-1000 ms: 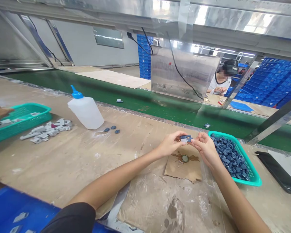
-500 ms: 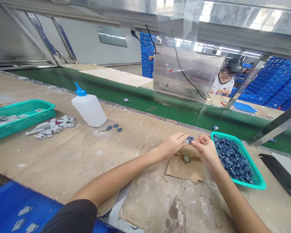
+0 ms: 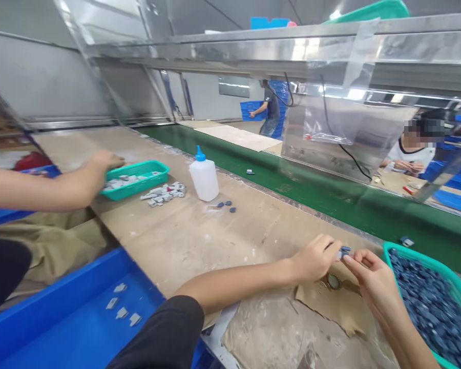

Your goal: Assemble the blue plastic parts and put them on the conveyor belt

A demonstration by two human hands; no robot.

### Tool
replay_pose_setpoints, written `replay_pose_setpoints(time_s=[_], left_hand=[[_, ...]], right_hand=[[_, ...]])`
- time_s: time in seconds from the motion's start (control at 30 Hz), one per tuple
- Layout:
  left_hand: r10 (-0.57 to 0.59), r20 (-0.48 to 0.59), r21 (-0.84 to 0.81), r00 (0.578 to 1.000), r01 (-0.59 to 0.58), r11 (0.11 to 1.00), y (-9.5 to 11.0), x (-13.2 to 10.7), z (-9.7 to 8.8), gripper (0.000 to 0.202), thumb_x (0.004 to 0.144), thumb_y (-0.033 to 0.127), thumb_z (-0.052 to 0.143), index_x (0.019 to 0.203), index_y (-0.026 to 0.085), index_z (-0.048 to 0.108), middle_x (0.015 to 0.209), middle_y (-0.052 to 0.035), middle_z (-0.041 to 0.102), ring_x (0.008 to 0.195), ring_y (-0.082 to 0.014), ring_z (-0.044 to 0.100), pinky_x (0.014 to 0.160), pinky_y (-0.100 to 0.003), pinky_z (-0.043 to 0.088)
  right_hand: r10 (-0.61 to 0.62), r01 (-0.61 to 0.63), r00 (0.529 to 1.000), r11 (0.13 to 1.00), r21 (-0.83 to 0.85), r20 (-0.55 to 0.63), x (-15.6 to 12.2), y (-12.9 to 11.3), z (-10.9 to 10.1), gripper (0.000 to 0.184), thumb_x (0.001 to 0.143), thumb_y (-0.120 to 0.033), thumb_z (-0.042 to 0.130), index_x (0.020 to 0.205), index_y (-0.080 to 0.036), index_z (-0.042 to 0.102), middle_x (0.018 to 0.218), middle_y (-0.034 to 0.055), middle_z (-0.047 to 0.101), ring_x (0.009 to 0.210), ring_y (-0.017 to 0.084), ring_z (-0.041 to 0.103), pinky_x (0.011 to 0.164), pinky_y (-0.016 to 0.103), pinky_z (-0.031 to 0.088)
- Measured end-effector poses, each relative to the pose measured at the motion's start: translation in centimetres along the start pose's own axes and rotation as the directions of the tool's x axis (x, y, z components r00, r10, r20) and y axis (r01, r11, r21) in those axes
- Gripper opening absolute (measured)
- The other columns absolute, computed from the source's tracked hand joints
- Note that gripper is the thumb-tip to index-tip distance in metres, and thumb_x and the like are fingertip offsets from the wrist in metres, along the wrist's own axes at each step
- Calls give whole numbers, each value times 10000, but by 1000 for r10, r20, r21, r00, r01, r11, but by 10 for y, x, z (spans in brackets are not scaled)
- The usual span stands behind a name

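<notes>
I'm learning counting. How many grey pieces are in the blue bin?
4 grey pieces, clustered on the blue bin floor: one at back, one left, one middle, one nearest the sleeve. Others may be hidden.

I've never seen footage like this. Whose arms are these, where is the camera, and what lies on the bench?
No machine here: a person wears a camera on the head, so you look down at their own arms. The left hand and right hand pinch a small blue part between fingertips, above a cardboard scrap. Beside the right hand stands a teal basket of dark blue parts. Farther along are a white bottle, a heap of grey parts and a second teal basket, where a co-worker's hand reaches. A green conveyor belt runs behind.
</notes>
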State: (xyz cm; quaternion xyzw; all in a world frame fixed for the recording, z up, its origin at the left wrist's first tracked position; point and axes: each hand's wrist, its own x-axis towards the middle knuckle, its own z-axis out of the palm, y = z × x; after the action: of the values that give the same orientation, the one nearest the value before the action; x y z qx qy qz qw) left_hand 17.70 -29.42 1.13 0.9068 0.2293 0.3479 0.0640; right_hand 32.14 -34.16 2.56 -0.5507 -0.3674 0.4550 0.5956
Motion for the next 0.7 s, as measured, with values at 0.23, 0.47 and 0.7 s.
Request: replay_pose_setpoints(time_s=[0.23,0.47,0.7], left_hand=[[-42,14,-176,999,44,983,2,8,-14,323,886,254,362,1151,95,455,1035,-116,537,980,-169,498,886,-255,398],[-13,-42,-251,999,2,968,13,9,-19,302,877,219,382,1153,142,475,1123,-84,561,1077,-159,464,986,-278,327],[-3,-8,-149,1000,2,989,26,6,-23,358,912,273,305,1187,111,468,1125,-89,575,1083,-145,483,977,-255,335]], right_hand=[[28,-26,997,999,-33,77,5,-13,-11,360,481,-335,816,623,-196,516,651,-35,543,685,112,559,594,147,487],[112,-156,942,981,116,318,-8,-22,-5,319,650,-430,686,877,-231,585,923,59,614,772,217,610,691,351,530],[63,-117,938,983,141,341,-19,-21,-3,294,656,-439,669,877,-282,553,810,12,613,694,201,603,597,335,530]])
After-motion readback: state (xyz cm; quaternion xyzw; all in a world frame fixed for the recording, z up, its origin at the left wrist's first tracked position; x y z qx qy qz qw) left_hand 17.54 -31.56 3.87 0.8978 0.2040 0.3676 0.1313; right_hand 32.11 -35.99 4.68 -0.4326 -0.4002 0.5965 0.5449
